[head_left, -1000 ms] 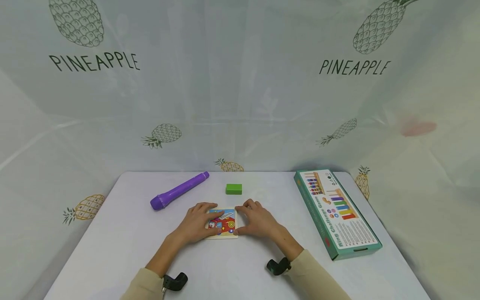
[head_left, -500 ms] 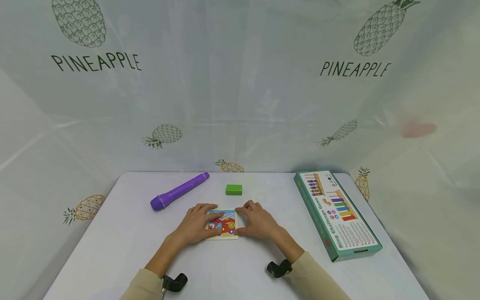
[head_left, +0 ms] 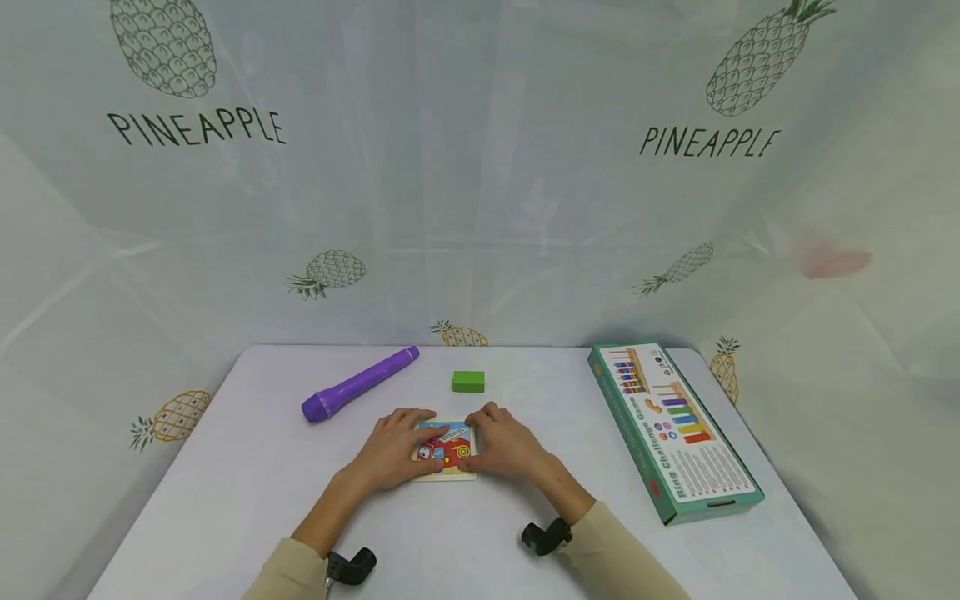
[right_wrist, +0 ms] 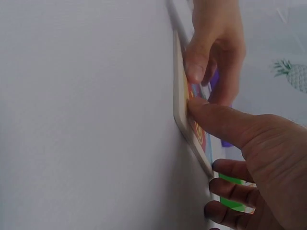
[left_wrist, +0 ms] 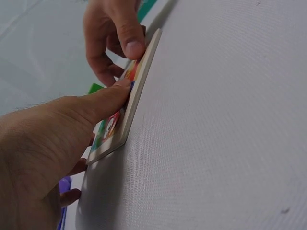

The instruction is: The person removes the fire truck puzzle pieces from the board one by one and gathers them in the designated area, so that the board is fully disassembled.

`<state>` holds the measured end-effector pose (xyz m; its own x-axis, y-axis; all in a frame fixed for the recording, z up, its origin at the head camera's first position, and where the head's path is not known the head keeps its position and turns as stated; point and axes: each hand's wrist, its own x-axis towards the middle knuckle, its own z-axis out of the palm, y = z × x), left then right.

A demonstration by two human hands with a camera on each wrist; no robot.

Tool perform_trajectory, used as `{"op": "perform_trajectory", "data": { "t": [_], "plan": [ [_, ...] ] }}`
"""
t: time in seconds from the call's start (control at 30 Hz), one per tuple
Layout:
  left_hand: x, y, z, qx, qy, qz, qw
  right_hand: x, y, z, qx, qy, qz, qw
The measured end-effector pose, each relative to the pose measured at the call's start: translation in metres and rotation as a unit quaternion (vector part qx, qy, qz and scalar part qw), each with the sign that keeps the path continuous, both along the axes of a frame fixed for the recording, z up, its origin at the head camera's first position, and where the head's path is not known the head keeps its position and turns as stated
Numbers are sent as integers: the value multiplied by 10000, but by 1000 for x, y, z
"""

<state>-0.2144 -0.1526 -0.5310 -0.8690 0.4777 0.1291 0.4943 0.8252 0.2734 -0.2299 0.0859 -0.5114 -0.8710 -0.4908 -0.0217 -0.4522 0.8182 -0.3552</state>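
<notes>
1. Head view shows a white table (head_left: 247,500) backed by a pale curtain (head_left: 480,208) printed with pineapples.
2. Lying at the table's right side is a long green game box (head_left: 675,429), well apart from both hands.
3. At far left lies a purple marker-shaped tube (head_left: 358,383), tilted, also apart from the hands.
4. The left hand (head_left: 393,450) rests on the left edge of a small picture puzzle board (head_left: 448,450), which lies flat on the table near its middle. Its fingers are nearly straight; the thumb (left_wrist: 103,103) presses down on the board's face close to the near edge.
5. The right hand (head_left: 504,446) covers the board's right edge. Its thumb (right_wrist: 218,120) presses the printed face, while the other fingers curl loosely past the far side; I cannot tell whether they touch the board.
6. The board (left_wrist: 125,115) stays flat between the two thumbs.
7. Just beyond the board sits a small green block (head_left: 468,381), untouched.
</notes>
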Motion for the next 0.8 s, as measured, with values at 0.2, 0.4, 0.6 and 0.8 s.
{"op": "perform_trajectory", "data": {
  "t": [0.2, 0.4, 0.6, 0.8],
  "plan": [
    [1, 0, 0, 56, 23, -11, 10000, 1, -5, 2, -86, -40, -125, 9999],
    [0, 0, 1, 47, 124, -58, 9999, 2, -10, 4, -43, -18, -291, 9996],
    [0, 0, 1, 26, 93, -24, 10000, 0, -11, 8, -161, -83, -233, 9996],
    [0, 1, 1, -54, 147, 41, 9999, -2, -10, 7, -388, -271, -141, 9988]
  ]
}}
